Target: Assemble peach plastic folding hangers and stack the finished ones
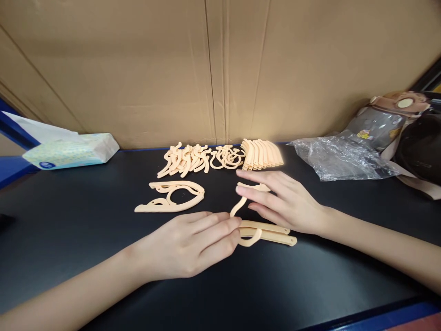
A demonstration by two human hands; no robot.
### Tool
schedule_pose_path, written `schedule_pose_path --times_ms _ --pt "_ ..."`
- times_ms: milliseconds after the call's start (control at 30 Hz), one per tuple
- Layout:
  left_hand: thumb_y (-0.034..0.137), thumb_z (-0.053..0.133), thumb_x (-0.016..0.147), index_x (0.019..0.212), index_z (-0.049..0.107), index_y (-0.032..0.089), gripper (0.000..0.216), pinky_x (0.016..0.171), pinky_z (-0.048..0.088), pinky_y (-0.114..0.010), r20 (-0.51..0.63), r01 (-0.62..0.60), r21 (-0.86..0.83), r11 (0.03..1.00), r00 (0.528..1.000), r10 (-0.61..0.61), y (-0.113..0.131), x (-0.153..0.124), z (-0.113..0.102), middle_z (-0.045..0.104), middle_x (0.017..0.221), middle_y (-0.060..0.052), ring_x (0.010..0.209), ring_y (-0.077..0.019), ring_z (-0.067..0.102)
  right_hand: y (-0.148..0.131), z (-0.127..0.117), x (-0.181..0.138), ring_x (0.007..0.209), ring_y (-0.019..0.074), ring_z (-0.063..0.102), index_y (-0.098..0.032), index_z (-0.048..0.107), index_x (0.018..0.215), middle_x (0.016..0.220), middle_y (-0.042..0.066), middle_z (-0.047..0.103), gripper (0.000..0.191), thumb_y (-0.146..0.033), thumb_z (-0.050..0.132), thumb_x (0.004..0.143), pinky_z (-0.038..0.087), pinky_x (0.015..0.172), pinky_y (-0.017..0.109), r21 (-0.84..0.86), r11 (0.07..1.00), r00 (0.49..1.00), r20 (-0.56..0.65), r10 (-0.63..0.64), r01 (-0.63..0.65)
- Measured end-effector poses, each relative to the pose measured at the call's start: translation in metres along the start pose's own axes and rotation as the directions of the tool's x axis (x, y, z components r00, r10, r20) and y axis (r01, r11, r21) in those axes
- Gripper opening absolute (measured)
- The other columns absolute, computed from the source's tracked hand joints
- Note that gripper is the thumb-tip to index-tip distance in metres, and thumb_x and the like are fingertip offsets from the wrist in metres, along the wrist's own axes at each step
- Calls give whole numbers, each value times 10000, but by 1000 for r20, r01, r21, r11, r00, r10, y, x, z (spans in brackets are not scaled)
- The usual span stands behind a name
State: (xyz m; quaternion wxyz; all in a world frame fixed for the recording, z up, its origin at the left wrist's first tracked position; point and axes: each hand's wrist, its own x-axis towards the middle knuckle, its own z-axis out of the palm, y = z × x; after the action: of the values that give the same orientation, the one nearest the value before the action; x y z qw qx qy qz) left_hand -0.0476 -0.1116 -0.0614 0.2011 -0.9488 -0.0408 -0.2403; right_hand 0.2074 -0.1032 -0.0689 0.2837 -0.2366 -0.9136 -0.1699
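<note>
My left hand is closed, its fingertips over the left ends of cream plastic hanger arms lying near the front of the table. A small curved piece lies across the lower arm. From under my left fingertips a wavy plastic piece slants up toward my right hand. That hand has its fingers stretched out and apart, above another cream piece; its thumb is hidden. To the left lies a folding hanger with two arms joined to a round middle part.
At the back are piles of wavy pieces, ring-like hooks and stacked hanger arms. A tissue pack stands back left. Clear plastic wrap and a transparent container lie right. Cardboard walls the back.
</note>
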Motion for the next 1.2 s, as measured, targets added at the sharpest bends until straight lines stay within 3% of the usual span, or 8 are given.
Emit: schedule_pose_path --times_ms 133,267,533,767,900,1200 --pt "85 492 936 963 617 126 135 791 581 -284 10 -34 -5 999 999 34 0 4 -1 732 1038 -52 959 -190 685 -1 2 0 1004 197 593 -156 597 1169 1115 96 671 253 -153 541 922 491 849 346 -11 999 998 -18 -52 52" --pt "96 511 928 943 615 140 114 781 570 -281 10 -34 -34 999 999 34 -1 4 0 729 997 -38 950 -186 674 -1 4 -2 901 179 587 -152 642 1075 970 71 692 185 -140 531 927 473 790 318 -38 997 997 -43 -65 64" --pt "160 553 892 878 599 153 49 776 520 -308 20 40 -96 995 999 -38 0 0 2 693 950 -37 932 -205 620 -4 2 1 831 161 584 -165 659 978 870 37 695 116 -175 560 918 457 740 303 -68 995 994 -73 -83 78" --pt "120 509 886 819 588 135 105 733 480 -324 65 179 -81 980 983 -174 -2 1 2 646 833 -41 768 -175 555 -6 0 -1 814 167 593 -144 654 984 853 49 697 138 -241 608 897 472 706 311 -13 998 994 -84 -70 69" --pt "189 555 863 817 571 151 63 689 465 -316 76 243 -117 963 969 -235 -2 0 4 631 860 -46 740 -172 521 -5 2 -2 823 156 598 -145 643 1029 859 44 699 177 -262 603 903 471 714 304 7 999 995 -92 -49 50" --pt "140 536 833 815 541 160 27 583 402 -254 81 275 -143 951 961 -266 -2 -4 7 583 861 -41 725 -152 486 -4 2 -4 812 154 605 -148 644 1033 845 34 703 194 -269 636 881 463 693 298 40 998 995 -86 -43 47"
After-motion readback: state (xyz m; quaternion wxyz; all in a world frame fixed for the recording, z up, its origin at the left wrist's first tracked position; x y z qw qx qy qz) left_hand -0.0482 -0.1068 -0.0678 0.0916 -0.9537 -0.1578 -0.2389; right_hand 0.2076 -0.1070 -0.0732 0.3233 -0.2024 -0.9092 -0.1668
